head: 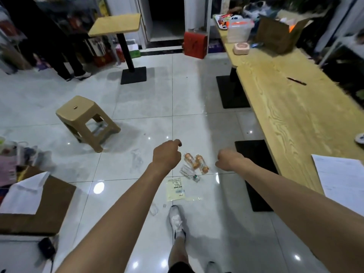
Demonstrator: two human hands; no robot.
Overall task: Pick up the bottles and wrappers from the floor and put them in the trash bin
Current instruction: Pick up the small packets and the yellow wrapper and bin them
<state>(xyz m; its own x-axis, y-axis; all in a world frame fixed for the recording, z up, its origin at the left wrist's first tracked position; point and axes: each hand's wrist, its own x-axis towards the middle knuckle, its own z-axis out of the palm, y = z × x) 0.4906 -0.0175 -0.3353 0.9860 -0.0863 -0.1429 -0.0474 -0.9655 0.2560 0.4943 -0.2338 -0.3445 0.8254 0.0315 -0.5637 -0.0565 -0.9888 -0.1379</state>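
Note:
Two orange-labelled bottles (197, 162) lie side by side on the white floor tiles, with a clear bottle (190, 173) just below them. A pale yellow wrapper (176, 189) lies flat nearer to me, and a small clear wrapper (154, 209) sits by my white shoe (176, 220). My left hand (167, 154) hangs above and left of the bottles, fingers curled, holding nothing. My right hand (229, 159) hovers to their right, also curled and holding nothing. No trash bin is clearly in view.
A tan plastic stool (86, 120) stands on the left. A long wooden table (299, 115) with black bases runs along the right. A cardboard box (39, 205) with white paper lies at the lower left. A person's legs (69, 62) stand at the far left.

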